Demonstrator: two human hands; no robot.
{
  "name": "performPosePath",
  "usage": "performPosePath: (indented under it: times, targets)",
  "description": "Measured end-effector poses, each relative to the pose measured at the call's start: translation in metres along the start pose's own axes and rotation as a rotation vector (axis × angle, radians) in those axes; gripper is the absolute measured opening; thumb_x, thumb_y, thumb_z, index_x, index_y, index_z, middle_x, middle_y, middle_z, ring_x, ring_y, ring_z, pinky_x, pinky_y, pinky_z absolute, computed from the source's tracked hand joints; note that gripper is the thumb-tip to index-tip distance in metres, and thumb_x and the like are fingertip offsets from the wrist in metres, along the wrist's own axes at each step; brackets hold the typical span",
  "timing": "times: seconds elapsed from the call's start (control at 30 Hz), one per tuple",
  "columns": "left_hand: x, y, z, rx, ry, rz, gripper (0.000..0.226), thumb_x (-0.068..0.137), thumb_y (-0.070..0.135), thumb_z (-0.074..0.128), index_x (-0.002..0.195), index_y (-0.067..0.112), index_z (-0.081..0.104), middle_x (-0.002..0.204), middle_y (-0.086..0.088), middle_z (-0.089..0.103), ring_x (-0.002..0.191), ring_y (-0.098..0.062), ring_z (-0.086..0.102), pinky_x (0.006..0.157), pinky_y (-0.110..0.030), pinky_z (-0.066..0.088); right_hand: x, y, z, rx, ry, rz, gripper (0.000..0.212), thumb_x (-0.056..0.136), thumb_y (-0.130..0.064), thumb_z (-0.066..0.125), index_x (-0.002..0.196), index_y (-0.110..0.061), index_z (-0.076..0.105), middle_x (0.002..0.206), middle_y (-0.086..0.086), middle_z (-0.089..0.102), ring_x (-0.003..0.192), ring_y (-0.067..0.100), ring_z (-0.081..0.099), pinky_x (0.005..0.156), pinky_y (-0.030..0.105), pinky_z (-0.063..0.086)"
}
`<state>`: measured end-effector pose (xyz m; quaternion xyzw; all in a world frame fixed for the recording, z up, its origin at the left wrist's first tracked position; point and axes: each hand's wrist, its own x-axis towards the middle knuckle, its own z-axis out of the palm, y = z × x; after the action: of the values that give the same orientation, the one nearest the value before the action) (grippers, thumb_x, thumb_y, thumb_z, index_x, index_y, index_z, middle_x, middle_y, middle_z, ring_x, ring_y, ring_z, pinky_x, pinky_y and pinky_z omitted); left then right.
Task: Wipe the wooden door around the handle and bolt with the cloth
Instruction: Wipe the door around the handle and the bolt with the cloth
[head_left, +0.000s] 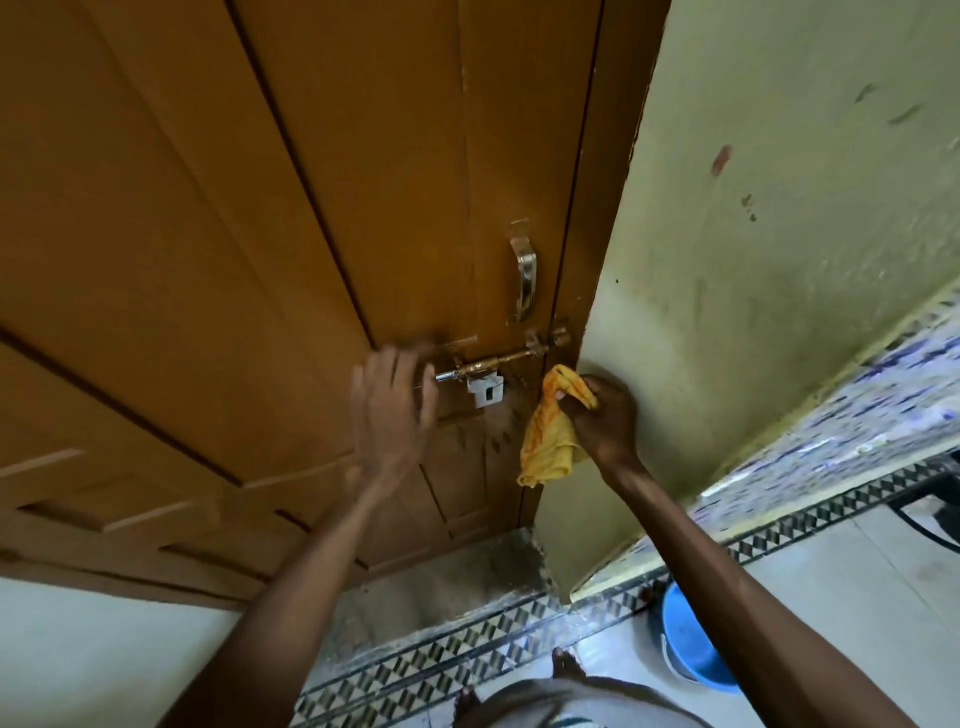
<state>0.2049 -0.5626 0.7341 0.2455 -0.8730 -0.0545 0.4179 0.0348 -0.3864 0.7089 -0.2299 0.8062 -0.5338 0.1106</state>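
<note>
The brown wooden door (291, 218) fills the left and centre. A silver pull handle (523, 270) is mounted near its right edge. Below it runs a horizontal sliding bolt (498, 362) with a hanging silver hasp plate (486, 391). My left hand (392, 410), blurred, is flat against the door just left of the bolt's end, fingers apart, holding nothing. My right hand (605, 418) grips a bunched yellow cloth (550, 431) at the door's right edge, below the bolt. Dark smudges mark the wood under the bolt.
A pale green wall (779, 234) stands right of the door frame. A blue bucket (693, 644) sits on the tiled floor at lower right, near my bare foot (566, 665). A grey concrete threshold (447, 577) lies under the door.
</note>
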Motion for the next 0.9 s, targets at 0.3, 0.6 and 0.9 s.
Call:
performPosePath:
  times: [0.3, 0.6, 0.9]
  targets:
    - [-0.035, 0.017, 0.065, -0.766, -0.449, -0.914, 0.032, 0.098, 0.000, 0.061, 0.129, 0.005, 0.056, 0.115, -0.004, 0.065, 0.107, -0.014, 0.061, 0.086, -0.018, 0.047, 0.000, 0.011, -0.003, 0.092, 0.021, 0.120, 0.012, 0.090, -0.019, 0.066, 0.098, -0.013, 0.071, 0.092, 0.004, 0.070, 0.086, 0.023, 0.067, 0.077, 0.032, 0.053]
    - [-0.039, 0.028, 0.072, -0.853, -0.465, -0.968, 0.023, 0.102, -0.008, 0.045, 0.111, -0.001, 0.065, 0.090, -0.007, 0.066, 0.071, -0.007, 0.062, 0.061, -0.016, 0.049, 0.001, -0.010, 0.007, -0.025, -0.016, -0.205, 0.030, 0.093, -0.022, 0.062, 0.121, -0.014, 0.066, 0.114, -0.006, 0.066, 0.104, 0.009, 0.062, 0.094, 0.025, 0.052]
    - [-0.032, 0.037, 0.059, -0.931, -0.486, -1.182, 0.039, 0.101, -0.016, 0.026, 0.093, 0.001, 0.060, 0.078, -0.011, 0.061, 0.049, -0.002, 0.064, 0.053, -0.017, 0.058, -0.004, -0.035, 0.061, -0.648, -0.245, -0.496, 0.041, 0.085, -0.016, 0.070, 0.125, -0.022, 0.064, 0.131, 0.004, 0.057, 0.120, 0.032, 0.054, 0.089, 0.047, 0.055]
